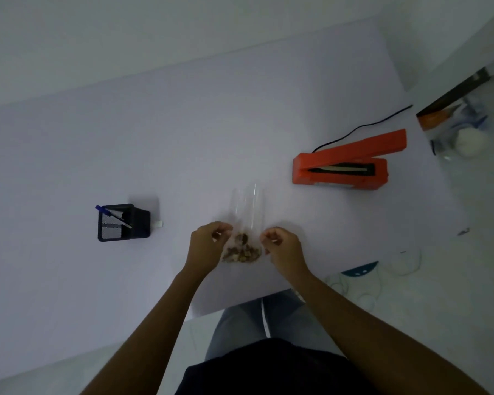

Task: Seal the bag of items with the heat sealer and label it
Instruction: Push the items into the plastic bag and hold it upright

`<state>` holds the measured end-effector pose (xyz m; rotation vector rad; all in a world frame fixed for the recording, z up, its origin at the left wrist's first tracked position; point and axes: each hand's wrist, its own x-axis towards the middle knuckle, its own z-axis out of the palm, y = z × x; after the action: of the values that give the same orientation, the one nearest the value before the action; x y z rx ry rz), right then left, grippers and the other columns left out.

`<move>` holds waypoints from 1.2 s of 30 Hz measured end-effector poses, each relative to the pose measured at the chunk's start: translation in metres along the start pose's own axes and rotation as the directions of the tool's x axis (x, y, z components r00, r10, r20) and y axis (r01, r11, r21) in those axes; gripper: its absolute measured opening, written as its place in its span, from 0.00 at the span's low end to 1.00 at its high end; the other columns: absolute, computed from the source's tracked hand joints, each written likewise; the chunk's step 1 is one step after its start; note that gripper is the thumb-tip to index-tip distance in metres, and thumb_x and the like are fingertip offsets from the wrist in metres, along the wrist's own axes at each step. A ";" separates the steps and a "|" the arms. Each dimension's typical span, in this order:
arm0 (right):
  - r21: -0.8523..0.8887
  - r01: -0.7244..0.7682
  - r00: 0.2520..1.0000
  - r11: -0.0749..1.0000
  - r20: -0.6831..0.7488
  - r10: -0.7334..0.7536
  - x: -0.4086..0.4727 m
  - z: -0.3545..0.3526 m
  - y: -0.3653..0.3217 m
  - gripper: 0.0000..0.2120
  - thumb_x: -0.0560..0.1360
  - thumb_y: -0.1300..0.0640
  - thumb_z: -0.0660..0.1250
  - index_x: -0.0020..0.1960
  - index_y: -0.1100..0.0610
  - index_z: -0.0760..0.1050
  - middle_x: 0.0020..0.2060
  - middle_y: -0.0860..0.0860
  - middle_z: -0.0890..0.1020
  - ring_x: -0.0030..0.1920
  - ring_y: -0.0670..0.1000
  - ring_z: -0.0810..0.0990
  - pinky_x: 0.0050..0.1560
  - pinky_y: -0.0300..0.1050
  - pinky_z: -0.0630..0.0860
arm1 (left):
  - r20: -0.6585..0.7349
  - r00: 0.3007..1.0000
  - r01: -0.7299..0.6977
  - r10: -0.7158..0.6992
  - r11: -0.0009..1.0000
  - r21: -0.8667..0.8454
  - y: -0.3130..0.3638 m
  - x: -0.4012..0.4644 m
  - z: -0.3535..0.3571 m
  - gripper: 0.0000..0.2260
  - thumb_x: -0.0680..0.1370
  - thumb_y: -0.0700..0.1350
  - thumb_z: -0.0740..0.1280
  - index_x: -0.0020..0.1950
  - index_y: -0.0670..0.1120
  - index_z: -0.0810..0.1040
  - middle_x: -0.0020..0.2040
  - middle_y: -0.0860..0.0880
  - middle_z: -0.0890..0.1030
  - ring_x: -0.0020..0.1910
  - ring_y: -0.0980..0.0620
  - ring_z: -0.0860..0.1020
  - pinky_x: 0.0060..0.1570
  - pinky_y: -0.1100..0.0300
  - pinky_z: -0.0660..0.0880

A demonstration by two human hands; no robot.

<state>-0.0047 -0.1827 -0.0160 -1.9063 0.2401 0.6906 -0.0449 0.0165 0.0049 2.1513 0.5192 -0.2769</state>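
A clear plastic bag [247,212] lies on the white table [183,138], its near end filled with small brown items [241,252]. My left hand [206,246] pinches the bag's left edge. My right hand [283,246] pinches its right edge. The bag's open end points away from me. An orange heat sealer [342,166] sits to the far right with its arm raised and a black cable running off behind it.
A black mesh pen holder [123,222] with a blue pen [111,215] stands to the left, a small white object beside it. Right of the table, a shelf holds packets and a white ball [468,141]. The table's near edge is by my legs.
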 end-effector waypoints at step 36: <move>-0.151 0.361 0.932 0.920 0.038 -0.359 0.012 -0.012 0.018 0.08 0.74 0.59 0.75 0.52 0.58 0.85 0.43 0.48 0.85 0.44 0.38 0.81 0.46 0.32 0.77 | -0.018 0.988 -0.151 0.150 0.986 -0.076 -0.019 0.003 0.009 0.06 0.77 0.43 0.71 0.52 0.47 0.86 0.48 0.54 0.85 0.44 0.61 0.80 0.44 0.75 0.74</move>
<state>0.0008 -0.1994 -0.0334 -2.0233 -0.1767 0.4788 -0.0512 0.0200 -0.0151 2.1053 0.3656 -0.1574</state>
